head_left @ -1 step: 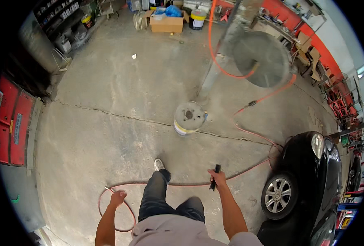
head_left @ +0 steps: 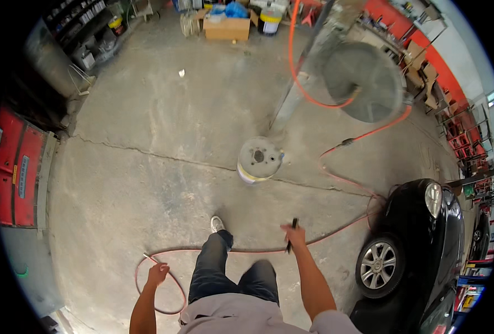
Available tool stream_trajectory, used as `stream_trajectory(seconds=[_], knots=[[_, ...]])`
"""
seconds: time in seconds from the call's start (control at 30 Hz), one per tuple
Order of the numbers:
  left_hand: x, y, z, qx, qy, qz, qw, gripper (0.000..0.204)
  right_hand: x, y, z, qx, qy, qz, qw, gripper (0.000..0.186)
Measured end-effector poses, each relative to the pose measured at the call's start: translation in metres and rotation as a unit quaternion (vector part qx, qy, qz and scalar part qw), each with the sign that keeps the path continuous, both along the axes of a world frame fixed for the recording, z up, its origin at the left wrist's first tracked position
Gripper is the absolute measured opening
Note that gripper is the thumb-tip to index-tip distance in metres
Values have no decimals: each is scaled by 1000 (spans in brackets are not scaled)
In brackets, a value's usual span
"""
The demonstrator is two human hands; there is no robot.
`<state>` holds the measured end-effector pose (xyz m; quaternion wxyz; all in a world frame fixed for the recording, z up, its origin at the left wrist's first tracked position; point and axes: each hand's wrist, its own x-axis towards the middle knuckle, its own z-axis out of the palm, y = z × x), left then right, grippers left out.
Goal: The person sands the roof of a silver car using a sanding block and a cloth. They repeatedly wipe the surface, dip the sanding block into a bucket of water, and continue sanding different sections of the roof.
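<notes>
My right hand point(head_left: 297, 236) is wrapped round a slim black bar-shaped object point(head_left: 290, 243), seen nearly edge-on; its exact kind cannot be made out. Over on the left, my left hand point(head_left: 158, 273) hangs with fingers curled in, and no object shows in it. From above, it overlaps a red hose point(head_left: 213, 250) that loops on the concrete floor, close to the hose's metal end point(head_left: 146, 256). Ahead of my feet stands a bucket point(head_left: 252, 177) with a round grey disc point(head_left: 269, 167) on top, apart from both hands.
A black car point(head_left: 419, 239) with a silver-spoked wheel stands at right. Near the post point(head_left: 291, 103) is a large grey round form point(head_left: 361, 67) with an orange hose point(head_left: 294, 50). Red cabinets point(head_left: 21, 167) line the left; a cardboard box point(head_left: 227, 30) sits at the back.
The black object in my right hand has turned and now shows a narrower side. My left hand has dropped slightly toward me. The view has shifted a little.
</notes>
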<state>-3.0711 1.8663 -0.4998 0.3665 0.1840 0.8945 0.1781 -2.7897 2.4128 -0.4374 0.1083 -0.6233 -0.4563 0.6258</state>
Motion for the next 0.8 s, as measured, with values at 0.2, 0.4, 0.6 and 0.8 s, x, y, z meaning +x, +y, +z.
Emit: stream_trajectory(seconds=[0.2,0.4,0.6,0.8], knots=[[-11,-77,57,-14,-101,441,892,26,-232,114,-152,19,-89,74,993,15],[79,-57,157,-210,-124,518,820,31,-271,185,-343,-57,-5,51,997,35],[197,34,246,-354,-284,551,700,39,-284,239,-335,-161,-259,230,924,79],[269,147,278,-308,-367,606,635,44,-369,221,-187,-118,-246,368,889,49]])
